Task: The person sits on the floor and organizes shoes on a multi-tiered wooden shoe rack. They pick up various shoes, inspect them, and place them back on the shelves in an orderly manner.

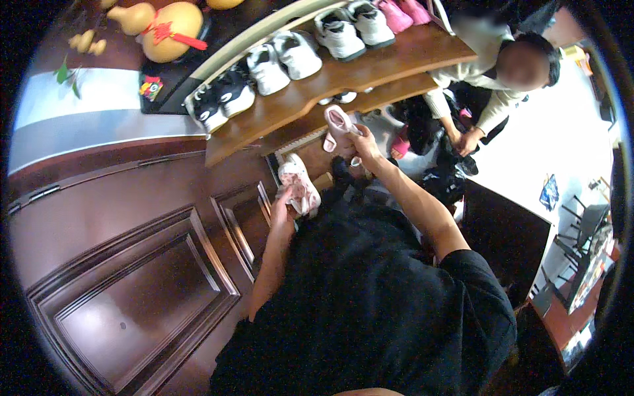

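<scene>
Left hand (282, 210): fingers closed on white-and-pink shoe (291, 173), below front edge of wooden shelf (396, 59); right hand (364, 142): fingers closed on pale pink shoe (339, 125), nearer that edge; dark sneakers (231, 87) at shelf's left end bear white marks, unreadable

Up top, 2 black-and-white shoes (236, 94), 4 white sneakers (298, 58), 2 pink shoes (393, 16)! Now 2 shelf boards (409, 56), 1 ribboned gourd (177, 23), the wearer's 2 hands (281, 210)!
</scene>
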Demonstrator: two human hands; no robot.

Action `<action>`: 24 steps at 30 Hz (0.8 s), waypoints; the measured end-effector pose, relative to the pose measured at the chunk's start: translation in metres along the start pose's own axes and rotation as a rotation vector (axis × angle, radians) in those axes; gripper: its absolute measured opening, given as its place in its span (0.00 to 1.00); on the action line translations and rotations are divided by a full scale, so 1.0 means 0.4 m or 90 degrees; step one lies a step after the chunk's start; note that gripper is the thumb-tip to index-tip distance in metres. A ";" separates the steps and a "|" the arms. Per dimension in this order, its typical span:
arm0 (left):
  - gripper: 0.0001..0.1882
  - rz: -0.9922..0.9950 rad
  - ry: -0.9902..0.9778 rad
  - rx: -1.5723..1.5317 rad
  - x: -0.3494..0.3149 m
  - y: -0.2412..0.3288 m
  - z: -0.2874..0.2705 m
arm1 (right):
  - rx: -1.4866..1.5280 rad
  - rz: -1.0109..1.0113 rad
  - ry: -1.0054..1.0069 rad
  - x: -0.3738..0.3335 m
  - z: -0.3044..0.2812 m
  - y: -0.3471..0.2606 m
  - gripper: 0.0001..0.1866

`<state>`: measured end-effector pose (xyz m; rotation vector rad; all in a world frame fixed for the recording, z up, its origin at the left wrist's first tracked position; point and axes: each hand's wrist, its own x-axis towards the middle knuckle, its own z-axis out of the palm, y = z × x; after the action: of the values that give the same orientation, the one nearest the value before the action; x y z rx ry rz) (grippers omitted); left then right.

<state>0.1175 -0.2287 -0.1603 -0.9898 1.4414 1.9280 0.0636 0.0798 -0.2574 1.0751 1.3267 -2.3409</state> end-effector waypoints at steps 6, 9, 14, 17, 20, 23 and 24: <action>0.25 0.048 -0.037 -0.070 0.083 -0.011 -0.127 | 0.038 0.051 -0.036 0.184 0.094 0.085 0.22; 0.24 0.060 -0.083 -0.064 0.078 0.034 -0.116 | 0.022 0.070 -0.023 0.330 0.121 0.169 0.22; 0.24 -0.002 -0.047 -0.060 0.145 0.005 -0.235 | 0.008 0.085 0.036 0.328 0.258 0.113 0.27; 0.22 -0.045 -0.094 -0.060 0.122 0.048 -0.265 | 0.006 0.045 0.051 0.335 0.294 0.093 0.28; 0.22 -0.048 -0.022 -0.057 0.117 0.062 -0.313 | 0.008 0.029 0.079 0.380 0.296 0.136 0.28; 0.20 -0.028 -0.009 -0.050 0.114 0.080 -0.349 | -0.017 -0.008 0.121 0.436 0.297 0.171 0.29; 0.21 -0.020 -0.005 -0.045 0.109 0.083 -0.359 | -0.030 -0.022 0.136 0.453 0.300 0.182 0.29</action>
<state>0.1006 -0.3764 -0.1998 -1.0300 1.3538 1.9690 -0.0821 -0.0338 -0.3931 1.3290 1.4759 -2.2578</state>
